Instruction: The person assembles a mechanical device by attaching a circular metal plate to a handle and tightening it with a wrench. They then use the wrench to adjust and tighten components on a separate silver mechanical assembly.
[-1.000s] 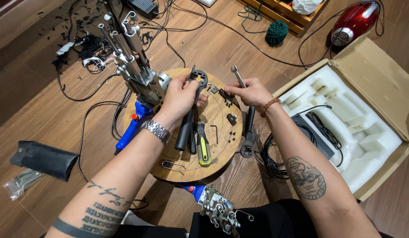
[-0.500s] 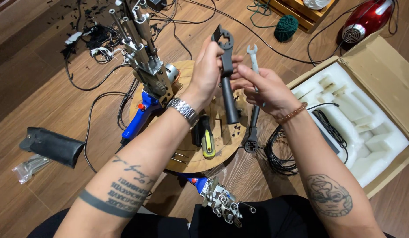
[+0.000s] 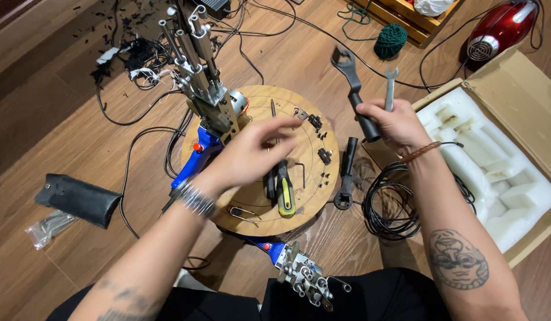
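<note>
bright, even light | soft shadows | left hand (image 3: 251, 157) motion-blurred | edges bowed

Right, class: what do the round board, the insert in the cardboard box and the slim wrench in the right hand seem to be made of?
Round board: looks like pale plywood, with matte grain and scribed circles.
Box insert: apparently white moulded foam, dull, with tool-shaped hollows.
Slim wrench: likely bare steel, grey with a soft shine. The right hand also grips a darker wrench, seemingly blackened metal.

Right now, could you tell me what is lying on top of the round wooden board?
On the round wooden board lie a yellow-handled screwdriver, a hex key and small dark parts. The left hand hovers above, covering whatever lies beneath it.
</note>
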